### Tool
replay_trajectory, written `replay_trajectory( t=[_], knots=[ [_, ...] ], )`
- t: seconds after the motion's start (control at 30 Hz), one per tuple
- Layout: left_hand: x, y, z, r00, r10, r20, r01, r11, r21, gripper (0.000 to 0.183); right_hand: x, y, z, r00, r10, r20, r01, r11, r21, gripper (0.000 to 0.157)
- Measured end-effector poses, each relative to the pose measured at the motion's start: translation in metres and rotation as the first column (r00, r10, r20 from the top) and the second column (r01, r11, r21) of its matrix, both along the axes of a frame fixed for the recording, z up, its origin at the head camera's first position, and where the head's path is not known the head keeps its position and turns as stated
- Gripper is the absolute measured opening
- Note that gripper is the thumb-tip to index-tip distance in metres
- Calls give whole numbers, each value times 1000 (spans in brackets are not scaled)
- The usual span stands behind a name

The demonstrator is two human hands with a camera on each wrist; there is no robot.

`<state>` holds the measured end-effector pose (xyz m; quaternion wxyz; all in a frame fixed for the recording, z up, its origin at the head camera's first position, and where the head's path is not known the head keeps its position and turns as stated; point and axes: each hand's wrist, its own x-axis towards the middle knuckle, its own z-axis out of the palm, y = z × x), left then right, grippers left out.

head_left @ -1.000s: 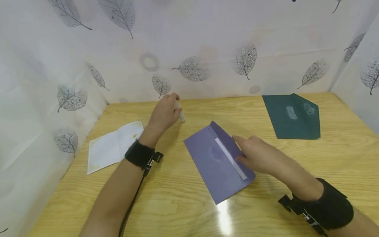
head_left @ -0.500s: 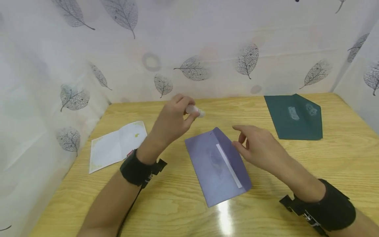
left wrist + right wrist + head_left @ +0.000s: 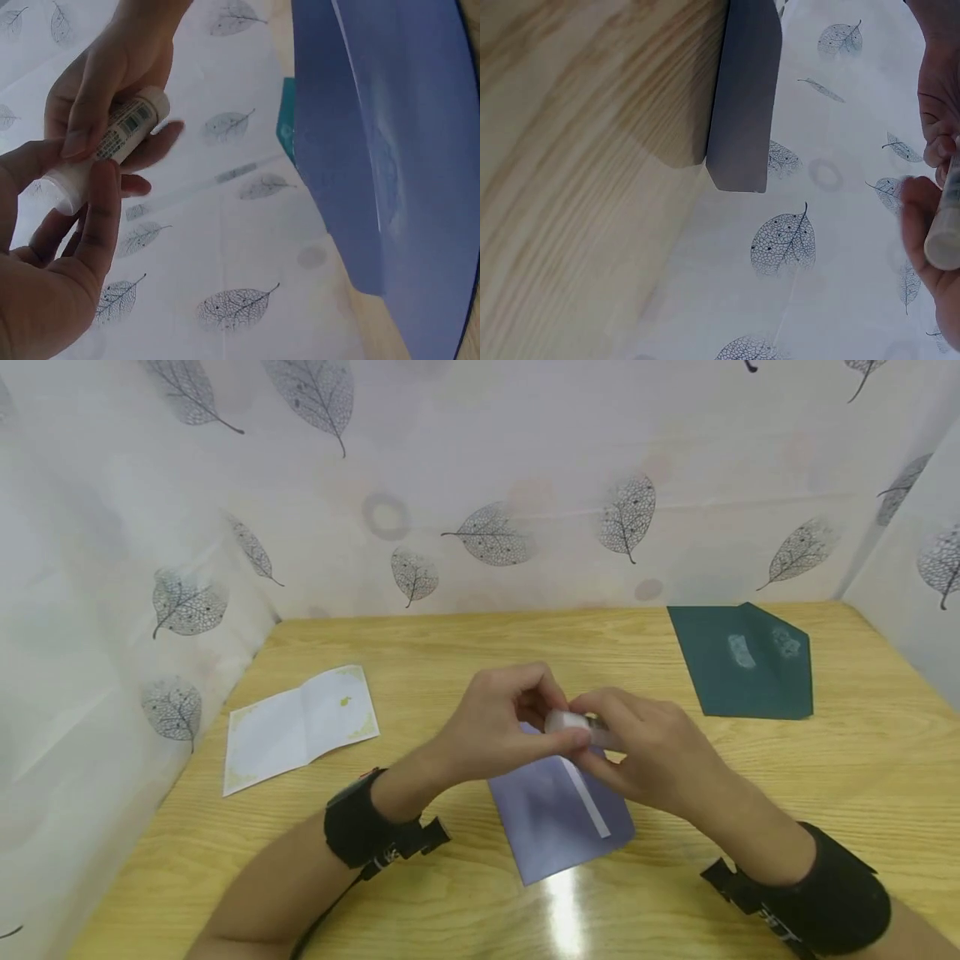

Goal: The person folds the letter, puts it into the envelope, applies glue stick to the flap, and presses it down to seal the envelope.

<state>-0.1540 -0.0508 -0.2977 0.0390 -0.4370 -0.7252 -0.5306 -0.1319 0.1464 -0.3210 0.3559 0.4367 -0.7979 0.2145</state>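
Observation:
Both hands meet around a white glue stick over the middle of the table. At one end, the thumb and fingers of my left hand pinch it. Around the labelled barrel, with its barcode showing in the left wrist view, are the curled fingers of my right hand. Beneath the hands lies a purple envelope, its flap side up, with a white strip along the flap fold. The hands hide the envelope's upper part in the head view.
A white folded card with gold corner patterns lies open at the left of the wooden table. At the back right is a dark green envelope with two whitish patches. A leaf-printed curtain stands behind the table.
My left hand has brought the glue stick from the back of the table to the right. My right hand has left the purple envelope's flap and now grips the stick too.

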Motion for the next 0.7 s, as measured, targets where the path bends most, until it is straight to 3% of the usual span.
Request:
replay_trajectory(
  t=[0.1,0.2,0.33,0.4,0.43,0.5,0.6,0.7],
  knots=[
    [3,3,-2,999,30,-17,-31,998,-47,23,2,0,-1,999,-16,-32,16,1000,-12,34],
    [3,3,-4,982,72,-173,-102,980,-169,21,2,0,-2,999,-22,-48,21,1000,-19,35],
    [3,2,-6,897,70,-436,-213,933,-289,21,1,0,-1,997,-5,-83,1,999,-42,36],
    [4,2,-8,860,47,-509,-240,916,-322,23,2,-1,0,995,18,-100,-23,999,-46,35],
    [4,2,-8,854,32,-520,-239,911,-337,23,2,-1,0,994,35,-107,-40,998,-43,35],
    [3,2,-9,863,-7,-505,-206,909,-363,24,3,-2,1,990,81,-115,-85,996,-30,32],
    [0,1,-10,895,-76,-439,-103,924,-369,19,5,-5,2,982,148,-117,-152,988,-28,28],
    [-3,-1,-10,912,-144,-383,-2,935,-356,15,7,-8,5,974,200,-104,-206,977,-52,26]
  ],
)
